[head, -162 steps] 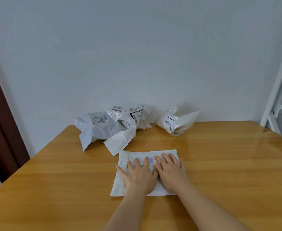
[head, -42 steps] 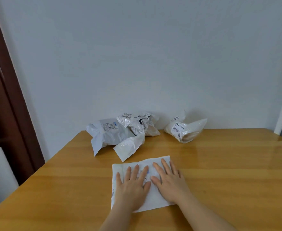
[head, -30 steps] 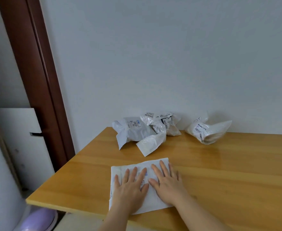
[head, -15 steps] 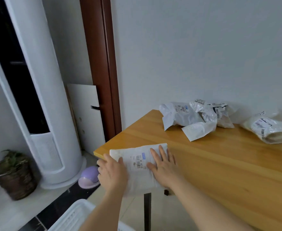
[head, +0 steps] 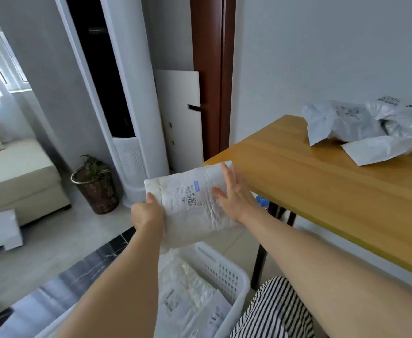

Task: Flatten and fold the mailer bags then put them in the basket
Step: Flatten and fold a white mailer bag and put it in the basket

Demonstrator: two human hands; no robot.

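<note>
My left hand (head: pixel 147 213) grips the near corner of a folded white mailer bag (head: pixel 191 201), held in the air off the bench (head: pixel 322 181) edge. My right hand (head: pixel 234 193) lies flat against it, fingers straight. Directly below, the white basket (head: pixel 224 272) already holds several folded bags. Crumpled mailer bags (head: pixel 361 128) wait on the bench, so I judge the job partly done.

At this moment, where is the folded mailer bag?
In the head view the folded mailer bag is off the table, in the air at centre above the white basket, gripped by the left hand, right hand flat on it.
</note>
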